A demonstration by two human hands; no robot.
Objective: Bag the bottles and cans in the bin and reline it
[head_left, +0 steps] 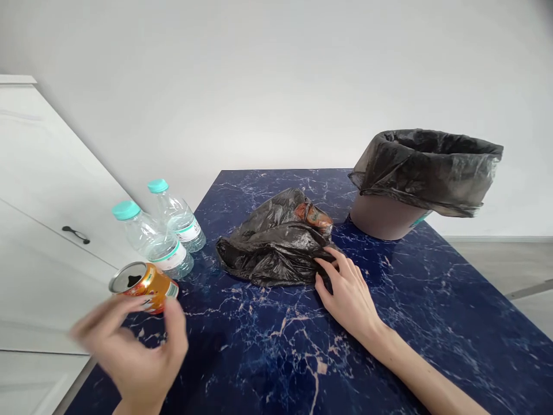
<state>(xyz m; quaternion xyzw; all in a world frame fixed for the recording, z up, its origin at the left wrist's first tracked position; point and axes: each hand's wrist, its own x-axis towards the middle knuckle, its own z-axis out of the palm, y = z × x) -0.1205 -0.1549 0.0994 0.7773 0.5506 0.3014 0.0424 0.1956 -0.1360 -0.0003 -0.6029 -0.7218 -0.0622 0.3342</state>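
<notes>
My left hand point(136, 351), slightly blurred, is beside an orange drink can point(149, 282) at the table's left edge. Its thumb and fingers are apart, with the fingertips in front of the can's lower side. The can stands with its opened top showing. A crumpled black plastic bag point(276, 248) lies mid-table, and something orange point(314, 216) shows through its thin film. At the bag's right edge, my right hand point(348, 291) has its curved fingertips and thumb on the plastic, gripping a fold. The bag's mouth cannot be made out clearly.
Two clear plastic bottles with turquoise caps, a nearer bottle point(151, 239) and a farther bottle point(179, 219), stand behind the can. A bin point(380, 216) lined with a black bag point(432, 176) stands at the back right of the blue marbled table point(276, 346). A white cabinet point(38, 230) borders the left.
</notes>
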